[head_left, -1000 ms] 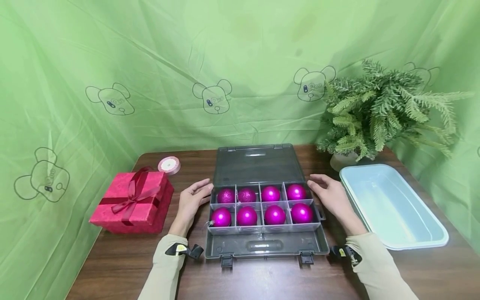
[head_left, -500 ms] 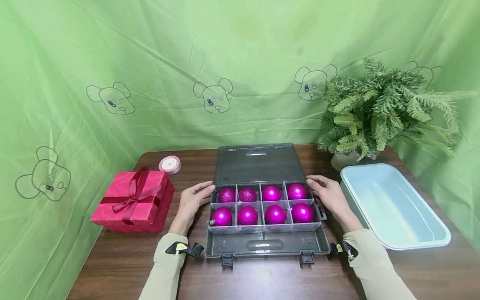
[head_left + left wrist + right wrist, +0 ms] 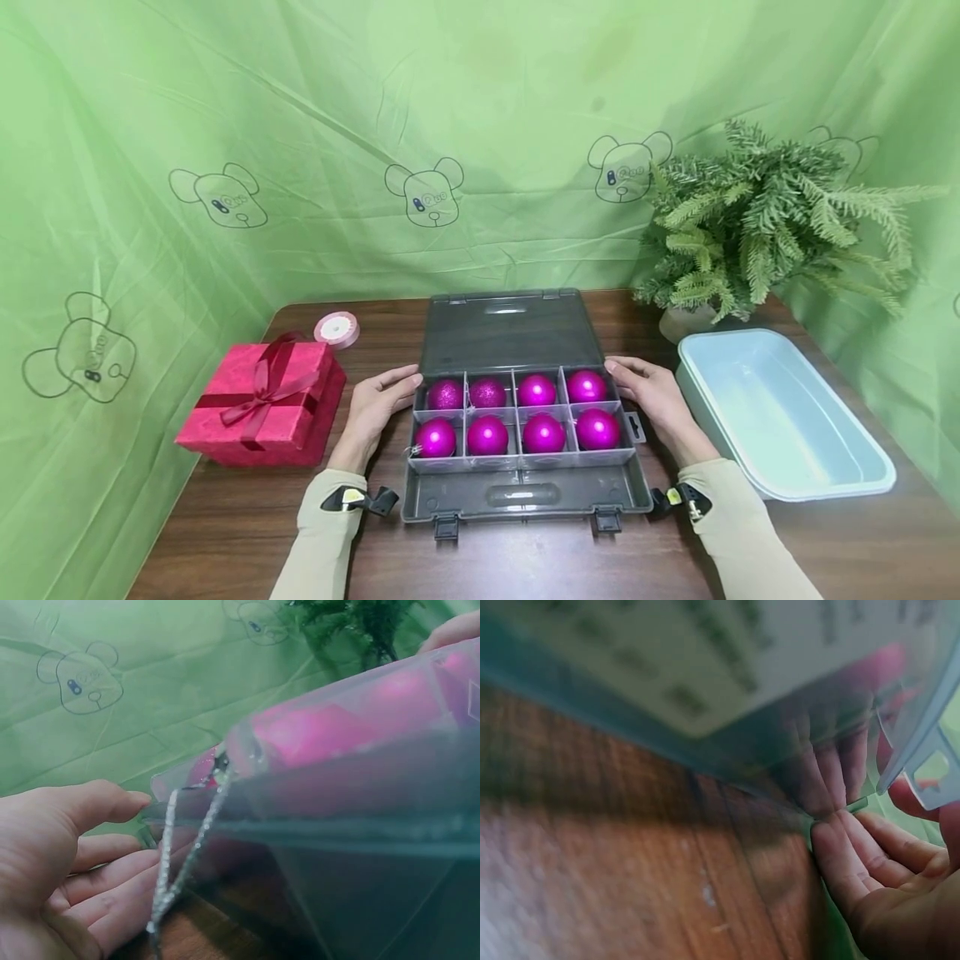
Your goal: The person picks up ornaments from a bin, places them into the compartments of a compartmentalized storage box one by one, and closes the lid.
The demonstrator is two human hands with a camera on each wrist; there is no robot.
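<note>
A dark see-through plastic case (image 3: pixel 513 333) lies open in the middle, its lid folded back. Its divided compartments hold several shiny magenta baubles (image 3: pixel 543 432), two of them glittery. My left hand (image 3: pixel 369 412) grips the case's left side near the back corner. In the left wrist view the thumb is at the top edge and the fingers reach beneath; a silvery hanging cord (image 3: pixel 169 877) dangles off the near corner. On the opposite side my right hand (image 3: pixel 660 408) grips the right end. The right wrist view has its fingertips (image 3: pixel 829 832) at the case's bottom edge.
Left of the case are a red gift box (image 3: pixel 255 400) with a ribbon bow and a pink ribbon spool (image 3: pixel 337 330). To the right stand a pale blue plastic tub (image 3: pixel 787 483) and a potted artificial fir (image 3: pixel 750 217). Green cloth (image 3: pixel 510 108) hangs behind the brown table (image 3: pixel 495 567).
The case has shifted a little left and towards the front, with both hands moving along with it. The baubles keep their compartments.
</note>
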